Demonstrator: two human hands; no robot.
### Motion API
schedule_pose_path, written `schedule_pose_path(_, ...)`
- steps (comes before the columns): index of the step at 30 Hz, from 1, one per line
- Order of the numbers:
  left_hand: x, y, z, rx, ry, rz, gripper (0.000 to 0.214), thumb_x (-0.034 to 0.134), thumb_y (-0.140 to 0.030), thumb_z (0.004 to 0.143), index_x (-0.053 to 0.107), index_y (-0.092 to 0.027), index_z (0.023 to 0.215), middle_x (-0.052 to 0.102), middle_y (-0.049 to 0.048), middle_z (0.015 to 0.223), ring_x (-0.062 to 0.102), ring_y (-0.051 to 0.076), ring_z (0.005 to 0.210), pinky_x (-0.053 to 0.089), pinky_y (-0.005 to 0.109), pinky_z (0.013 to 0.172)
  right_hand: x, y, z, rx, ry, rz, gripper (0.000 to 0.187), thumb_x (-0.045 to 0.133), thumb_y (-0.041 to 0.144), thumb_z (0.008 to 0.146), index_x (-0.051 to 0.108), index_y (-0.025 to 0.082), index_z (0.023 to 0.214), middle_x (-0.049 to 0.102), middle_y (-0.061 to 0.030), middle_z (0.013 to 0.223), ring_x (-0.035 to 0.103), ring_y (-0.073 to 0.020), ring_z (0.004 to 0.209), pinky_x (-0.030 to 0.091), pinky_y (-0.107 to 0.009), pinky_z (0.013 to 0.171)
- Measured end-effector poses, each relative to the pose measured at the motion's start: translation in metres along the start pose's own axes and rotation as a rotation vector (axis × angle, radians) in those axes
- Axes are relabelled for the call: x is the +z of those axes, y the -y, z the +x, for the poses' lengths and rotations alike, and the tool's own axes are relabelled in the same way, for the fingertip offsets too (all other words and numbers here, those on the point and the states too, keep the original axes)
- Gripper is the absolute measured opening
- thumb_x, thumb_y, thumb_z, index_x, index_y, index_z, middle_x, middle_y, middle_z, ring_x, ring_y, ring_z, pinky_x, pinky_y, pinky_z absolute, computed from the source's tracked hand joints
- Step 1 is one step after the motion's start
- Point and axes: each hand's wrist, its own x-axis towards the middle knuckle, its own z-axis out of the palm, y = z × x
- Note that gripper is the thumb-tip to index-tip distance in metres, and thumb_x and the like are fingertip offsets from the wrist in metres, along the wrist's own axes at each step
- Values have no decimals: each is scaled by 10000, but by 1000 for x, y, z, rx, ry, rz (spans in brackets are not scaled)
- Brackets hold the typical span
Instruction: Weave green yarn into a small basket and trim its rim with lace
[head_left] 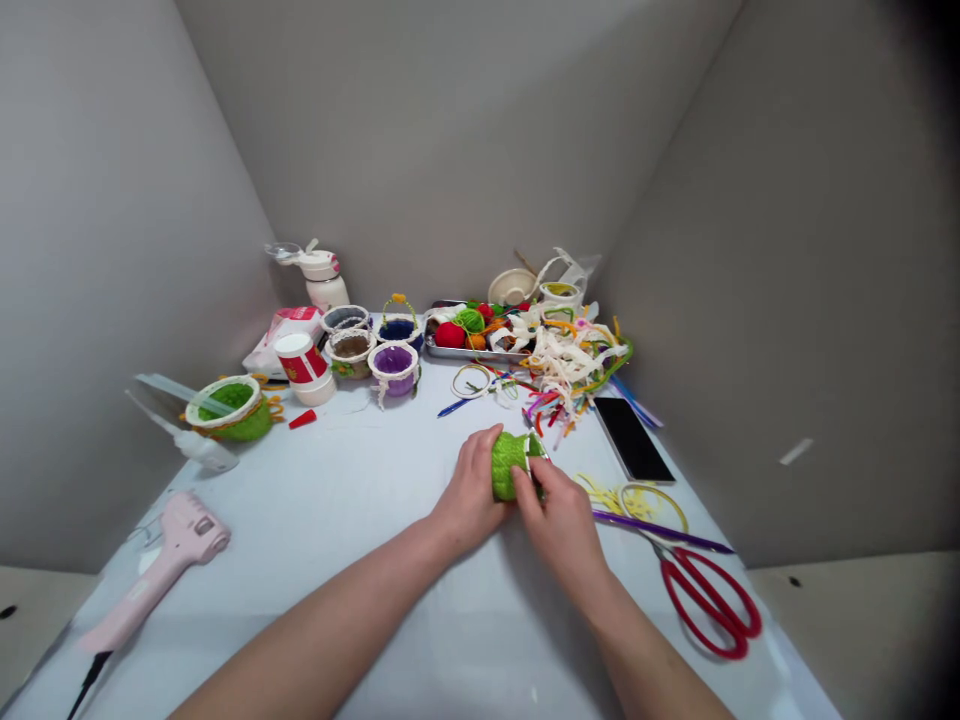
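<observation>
A small green yarn-wrapped cup [508, 466] lies tipped sideways between my hands, its white-edged mouth turned to the right. My left hand [472, 490] is wrapped round the base end. At the mouth, my right hand [559, 510] pinches the rim, with the thumb on the outside and the fingers partly hidden at the opening. Close to my right hand are a purple pipe cleaner [660, 530] and some yellow scraps [611, 497]. Red-handled scissors [712, 600] rest farther right.
A pink glue gun [169, 570] lies at left, below a white glue bottle [206, 450] and a green basket [247, 425]. Small decorated cups [394, 370] stand at back. A metal tray [480, 353] holds yarn balls, beside tangled scraps [570, 355] and a phone [634, 440].
</observation>
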Motion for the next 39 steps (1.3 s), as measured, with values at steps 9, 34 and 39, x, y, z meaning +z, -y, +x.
schedule_pose_path(9,0,4,-2,5,25,17,816,679,-98,675,345,-185,1414,407,162,1371,379,312,1309,266,497,1148,7,0,-1,-35,8,-50,282,412,292,943,464,213,678,586,-26,664,482,-157,582,319,-264,557)
schedule_pose_path(34,-11,-18,12,-530,40,-1024,495,758,-373,775,473,-241,1157,584,53,1120,619,156,901,534,295,775,-9,-8,3,-45,-52,106,266,420,352,968,578,177,844,606,-34,762,553,-175,715,400,-271,664)
schedule_pose_path(39,-13,-17,11,-494,22,-1008,409,708,-363,817,477,-256,1137,553,30,1099,596,150,916,523,279,768,-10,-6,3,50,-15,193,254,496,396,912,597,173,843,629,-41,781,566,-187,739,421,-281,682)
